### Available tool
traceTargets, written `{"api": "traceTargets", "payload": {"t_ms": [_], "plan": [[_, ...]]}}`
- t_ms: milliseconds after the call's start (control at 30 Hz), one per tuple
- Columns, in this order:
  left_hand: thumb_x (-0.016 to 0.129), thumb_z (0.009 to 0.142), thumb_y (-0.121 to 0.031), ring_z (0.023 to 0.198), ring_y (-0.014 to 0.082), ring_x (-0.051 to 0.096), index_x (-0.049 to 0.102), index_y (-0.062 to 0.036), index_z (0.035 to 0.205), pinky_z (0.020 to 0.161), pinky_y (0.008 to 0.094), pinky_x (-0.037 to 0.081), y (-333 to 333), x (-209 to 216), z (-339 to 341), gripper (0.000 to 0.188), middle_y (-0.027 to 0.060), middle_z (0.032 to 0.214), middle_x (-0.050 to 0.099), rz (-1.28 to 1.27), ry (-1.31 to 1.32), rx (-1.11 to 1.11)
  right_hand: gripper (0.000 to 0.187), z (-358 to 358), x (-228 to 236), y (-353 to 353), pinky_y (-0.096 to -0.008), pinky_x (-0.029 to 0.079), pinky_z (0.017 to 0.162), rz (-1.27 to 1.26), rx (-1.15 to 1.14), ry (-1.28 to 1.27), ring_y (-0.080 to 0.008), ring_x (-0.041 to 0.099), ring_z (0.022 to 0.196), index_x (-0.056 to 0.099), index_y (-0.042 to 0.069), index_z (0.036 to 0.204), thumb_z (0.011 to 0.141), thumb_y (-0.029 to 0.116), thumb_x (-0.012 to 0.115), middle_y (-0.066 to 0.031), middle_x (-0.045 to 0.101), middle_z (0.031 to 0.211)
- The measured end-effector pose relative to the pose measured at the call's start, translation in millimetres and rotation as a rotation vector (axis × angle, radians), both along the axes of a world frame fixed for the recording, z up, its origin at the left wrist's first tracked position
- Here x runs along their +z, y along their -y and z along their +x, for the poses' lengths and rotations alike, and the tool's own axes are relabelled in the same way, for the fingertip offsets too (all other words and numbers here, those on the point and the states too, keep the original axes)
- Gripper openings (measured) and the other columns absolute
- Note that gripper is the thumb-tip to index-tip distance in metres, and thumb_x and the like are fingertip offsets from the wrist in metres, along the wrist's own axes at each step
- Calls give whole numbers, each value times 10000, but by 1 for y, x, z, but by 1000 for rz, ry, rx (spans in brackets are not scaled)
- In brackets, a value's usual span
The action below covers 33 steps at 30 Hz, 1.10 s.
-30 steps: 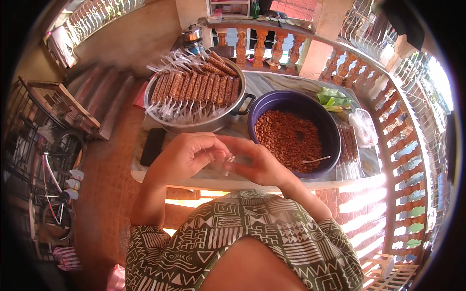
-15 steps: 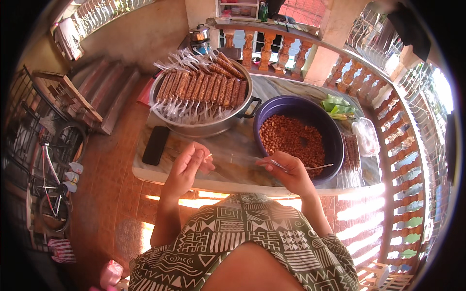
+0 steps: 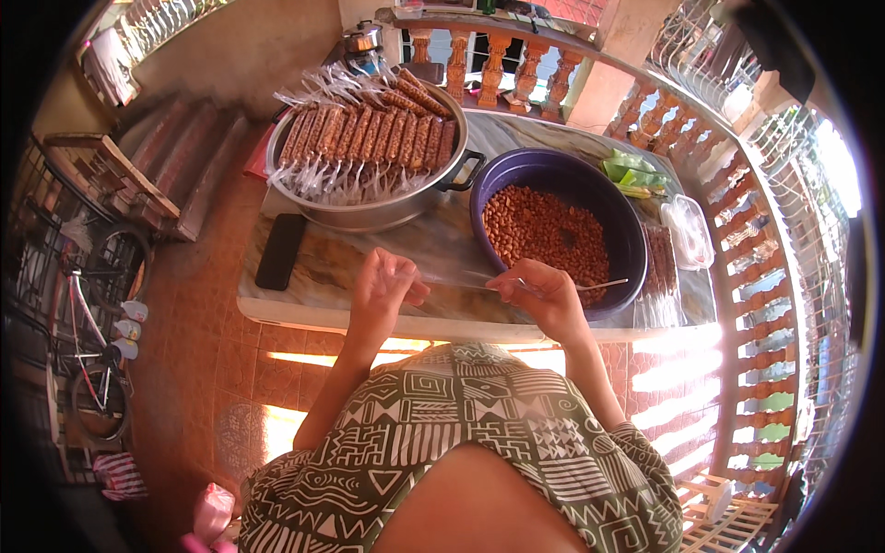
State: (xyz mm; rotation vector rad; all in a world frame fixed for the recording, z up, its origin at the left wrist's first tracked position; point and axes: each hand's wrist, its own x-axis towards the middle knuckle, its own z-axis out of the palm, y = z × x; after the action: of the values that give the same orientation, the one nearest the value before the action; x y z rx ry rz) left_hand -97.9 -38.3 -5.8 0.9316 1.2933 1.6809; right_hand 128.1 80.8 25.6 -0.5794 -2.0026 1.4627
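A narrow clear plastic sleeve (image 3: 454,276) is stretched between my two hands above the near table edge; it looks empty. My left hand (image 3: 380,288) pinches its left end, fingers closed. My right hand (image 3: 544,297) pinches the other end and also holds a metal spoon (image 3: 605,285), whose thin handle sticks out to the right over the bowl rim. Just beyond my right hand is a deep purple bowl (image 3: 481,217) with reddish-brown nuts (image 3: 544,226) in it, a hollow scooped on their right side.
A silver pot (image 3: 369,217) holds rows of filled nut packets (image 3: 369,138). A black phone (image 3: 280,252) lies at the table's left. Right of the bowl are more packets (image 3: 660,263), a clear plastic container (image 3: 690,230) and a green package (image 3: 634,172). A balustrade (image 3: 737,267) runs behind.
The view has shifted, so the table sits higher and slightly left. My left hand has turned and its fingers have closed over the sleeve's end. My right hand keeps the spoon and sleeve.
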Motion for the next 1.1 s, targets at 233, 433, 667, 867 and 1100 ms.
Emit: {"api": "traceTargets", "payload": {"t_ms": [233, 433, 667, 867, 1100], "plan": [[547, 972, -154, 794, 196, 673, 385, -114, 892, 635, 301, 552, 13, 6, -8, 185, 49, 875, 545, -73, 31, -250, 193, 11, 3, 3, -232, 462, 747, -243, -35, -49, -69, 570, 832, 682, -6, 1094, 944, 70, 585, -19, 659, 939], [502, 1008, -248, 783, 199, 682, 489, -79, 959, 645, 293, 557, 13, -2, -2, 176, 36, 882, 565, -117, 29, -173, 193, 18, -4, -1, -236, 488, 778, -223, -135, -229, -87, 598, 833, 687, 9, 1105, 944, 83, 609, -37, 678, 986], [586, 978, -229, 734, 145, 677, 657, -25, 993, 637, 258, 549, 17, -3, -9, 217, 26, 804, 639, -78, -10, -9, 140, 29, -13, -3, -262, 523, 761, -363, -293, -383, -117, 638, 833, 677, 6, 986, 945, 133, 635, -63, 682, 971], [674, 923, -171, 696, 109, 640, 675, -25, 990, 656, 237, 526, 15, -10, -17, 160, 32, 808, 664, 16, 45, 62, 115, 42, -17, -2, -249, 521, 742, -300, -322, -380, -111, 642, 817, 663, 17, 950, 948, 127, 629, -48, 687, 903], [618, 968, -198, 575, 54, 514, 601, -42, 830, 555, 215, 445, 13, -19, -12, 209, 2, 709, 589, 121, -74, 146, 167, 44, -17, 8, -208, 451, 661, -137, -414, -310, -52, 562, 701, 645, 24, 886, 965, 169, 620, 12, 629, 784]]}}
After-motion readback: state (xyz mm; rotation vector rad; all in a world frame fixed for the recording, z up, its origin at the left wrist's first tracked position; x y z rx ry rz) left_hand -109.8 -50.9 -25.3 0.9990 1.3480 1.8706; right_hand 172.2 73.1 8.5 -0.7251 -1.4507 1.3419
